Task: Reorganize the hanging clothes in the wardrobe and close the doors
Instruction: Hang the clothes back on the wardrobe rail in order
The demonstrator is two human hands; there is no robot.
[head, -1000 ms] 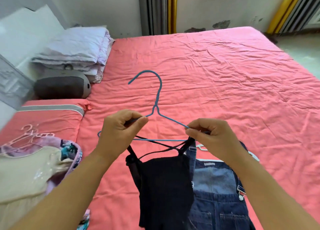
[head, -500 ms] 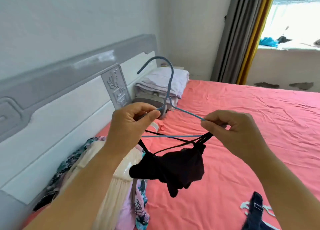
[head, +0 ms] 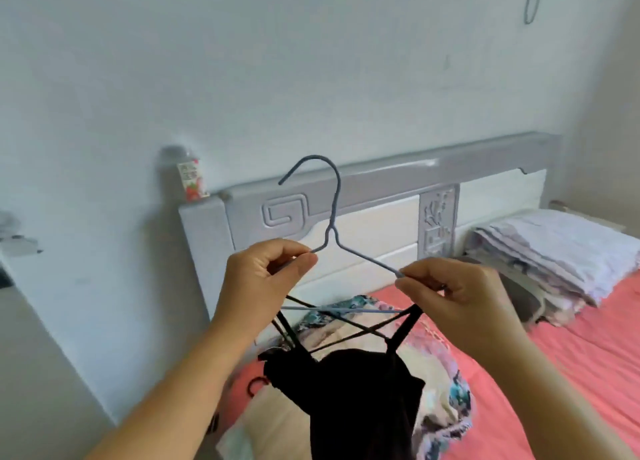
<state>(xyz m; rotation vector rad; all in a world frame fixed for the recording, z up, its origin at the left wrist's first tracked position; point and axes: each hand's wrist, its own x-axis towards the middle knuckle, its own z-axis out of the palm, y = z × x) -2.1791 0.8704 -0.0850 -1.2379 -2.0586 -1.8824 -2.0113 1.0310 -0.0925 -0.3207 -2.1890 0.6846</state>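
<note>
Left hand [head: 266, 279] and right hand [head: 446, 293] each pinch a shoulder of the blue hanger [head: 334, 217] with curled fingers. The black strappy top [head: 356, 390] hangs from it, in front of the headboard [head: 381, 186], above the bed [head: 571, 355].

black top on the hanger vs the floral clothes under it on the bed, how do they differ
The black top is plain and dark; the floral clothes are patterned and pale. The black top hangs by thin straps from the blue hanger, held up by the left hand and right hand; the floral clothes lie heaped on the bed. Both are soft garments.
</note>
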